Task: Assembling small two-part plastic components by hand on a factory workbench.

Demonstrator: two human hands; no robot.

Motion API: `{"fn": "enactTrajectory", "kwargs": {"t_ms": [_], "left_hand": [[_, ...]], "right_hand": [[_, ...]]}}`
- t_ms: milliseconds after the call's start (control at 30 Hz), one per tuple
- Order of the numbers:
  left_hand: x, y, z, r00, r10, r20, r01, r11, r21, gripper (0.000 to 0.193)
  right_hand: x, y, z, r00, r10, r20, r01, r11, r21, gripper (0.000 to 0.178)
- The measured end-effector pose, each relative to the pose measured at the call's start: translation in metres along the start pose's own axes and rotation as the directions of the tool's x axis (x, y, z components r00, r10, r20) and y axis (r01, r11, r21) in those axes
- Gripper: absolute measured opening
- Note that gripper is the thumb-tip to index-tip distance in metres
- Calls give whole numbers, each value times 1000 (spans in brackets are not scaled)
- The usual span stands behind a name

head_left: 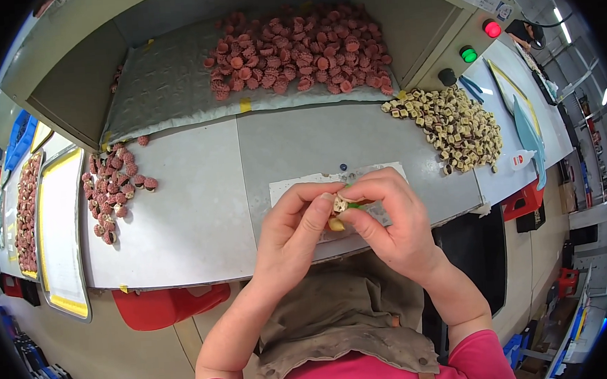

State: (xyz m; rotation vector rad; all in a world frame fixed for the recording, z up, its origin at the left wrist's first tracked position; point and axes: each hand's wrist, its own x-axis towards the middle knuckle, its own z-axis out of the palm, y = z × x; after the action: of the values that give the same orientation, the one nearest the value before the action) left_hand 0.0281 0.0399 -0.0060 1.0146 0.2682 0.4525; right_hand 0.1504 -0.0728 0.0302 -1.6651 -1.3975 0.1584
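Over the front edge of the bench, my two hands meet in front of me. My left hand (290, 226) is closed, thumb and forefinger pinching a small cream piece (340, 204) with dark marks. Close against it, my right hand (394, 219) is closed too; bits of green and orange show between its fingers, but their kind is hidden. A yellowish rounded bit (336, 224) shows just below the cream piece. Beneath the hands lies a white sheet (286, 188), with a small dark blue round thing (343, 167) by its far edge.
Many hollow red raspberry-like shells (302, 50) lie on the grey mat (165, 80) inside a booth. Small cream-and-brown blocks (459, 126) are heaped at right, near a white bottle (522, 159). Red berry-like pieces with pale ends (114, 184) lie left, beside a tray (64, 225).
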Motion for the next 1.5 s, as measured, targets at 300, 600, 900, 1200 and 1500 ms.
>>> {"fn": "enactTrajectory", "kwargs": {"t_ms": [300, 600, 900, 1200, 1500], "left_hand": [[0, 5, 2, 991, -46, 126, 51, 998, -36, 46], [-1, 9, 9, 983, -66, 171, 67, 998, -1, 46], [-10, 19, 83, 948, -265, 175, 235, 956, 176, 48], [-23, -13, 141, 966, -254, 48, 257, 964, -73, 50], [-39, -6, 164, 959, -225, -169, 217, 974, -65, 48]], "right_hand": [[-1, -1, -13, 976, 143, 162, -174, 966, 192, 34], [-12, 7, -10, 998, 21, 53, -33, 971, 238, 29], [-41, 8, -72, 962, -251, -111, 243, 967, -78, 37], [-73, 34, -113, 968, -240, -76, 246, 964, 99, 36], [-73, 29, -110, 992, -129, 18, 101, 852, 514, 27]]}}
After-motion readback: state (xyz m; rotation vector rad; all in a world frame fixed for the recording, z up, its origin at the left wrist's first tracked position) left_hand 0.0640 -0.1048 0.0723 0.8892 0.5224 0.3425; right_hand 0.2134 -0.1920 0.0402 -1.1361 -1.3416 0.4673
